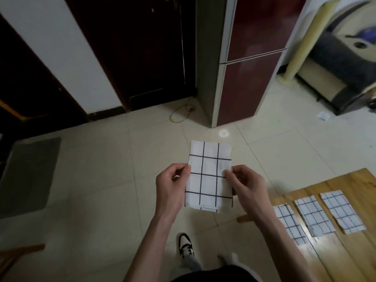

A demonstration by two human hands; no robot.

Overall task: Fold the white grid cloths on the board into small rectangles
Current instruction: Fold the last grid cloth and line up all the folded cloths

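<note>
Now your left hand (172, 185) and right hand (243, 183) pinch a folded white grid cloth (208, 177) left of the wooden desk (345, 253), likely needing one more fold.

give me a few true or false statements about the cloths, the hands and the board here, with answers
1. Both hands hold one folded grid cloth in the air above the floor. True.
2. Three folded cloths lie on the wooden board. True.
3. The left hand is empty. False: it pinches the held cloth's left edge.
4. The held cloth rests on the board. False: it is off the board, over the tiled floor.
5. The right hand pinches the cloth's right edge. True.
</note>
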